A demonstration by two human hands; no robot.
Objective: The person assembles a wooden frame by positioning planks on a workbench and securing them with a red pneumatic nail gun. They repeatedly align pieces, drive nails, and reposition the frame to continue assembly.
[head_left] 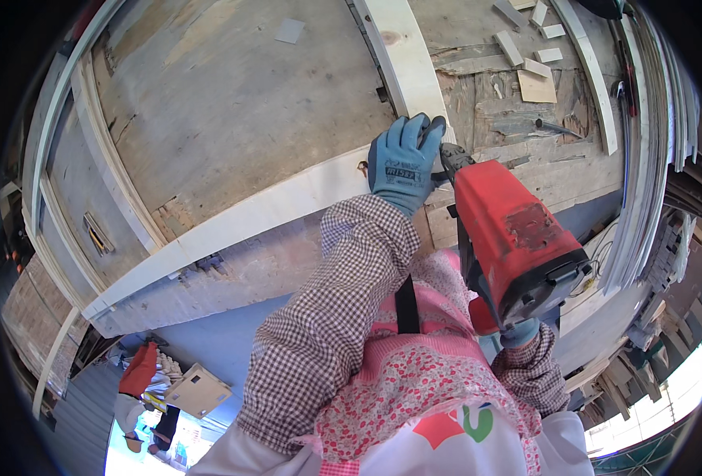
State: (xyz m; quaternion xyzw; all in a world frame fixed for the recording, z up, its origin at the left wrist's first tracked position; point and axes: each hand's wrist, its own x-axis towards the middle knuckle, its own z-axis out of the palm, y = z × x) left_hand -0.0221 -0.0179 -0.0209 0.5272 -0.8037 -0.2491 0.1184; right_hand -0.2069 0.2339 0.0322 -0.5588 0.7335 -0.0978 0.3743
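My left hand [405,163], in a blue-grey work glove, is closed over the corner where two pale wooden boards meet. One is the near board [256,208], which runs off to the left. The other is the cross board [402,51], which leads away from me. My right hand [519,334], gloved too, is closed round the handle of a red and black nail gun [509,214]; the tool's body hides most of the fingers. The gun's nose [453,159] is at the corner, right beside my left fingers. Whether it touches the wood I cannot tell.
Small wood offcuts [529,47] and a square of thin board [537,86] lie beyond the gun. Another pale board [592,79] lies at the right, near stacked long strips [644,198]. More frame boards [105,143] stand left. A person [156,432] is at lower left.
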